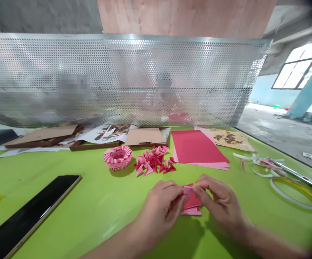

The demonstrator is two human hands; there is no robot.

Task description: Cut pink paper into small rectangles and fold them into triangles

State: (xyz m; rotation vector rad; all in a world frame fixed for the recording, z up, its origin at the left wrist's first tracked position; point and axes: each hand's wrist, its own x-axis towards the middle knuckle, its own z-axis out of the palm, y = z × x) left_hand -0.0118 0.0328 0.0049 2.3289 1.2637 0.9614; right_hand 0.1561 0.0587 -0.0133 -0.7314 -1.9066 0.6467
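The folded paper (191, 201) is red over pink. The tabletop (99, 201) is lime green, the woven paper bowl (117, 158) striped pink and white, the loose folded pieces (153, 162) red and pink, the metal screen (118, 82) silver with rows of round holes.

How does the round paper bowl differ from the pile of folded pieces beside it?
The bowl is one joined, hollow ring, while the pile is many separate folded pieces. The bowl has a neat round outline, while the pile is spiky and irregular. The bowl looks pink and white, while the pile is mostly deeper red with some pink. Both look made of folded paper, and both sit on the green table.
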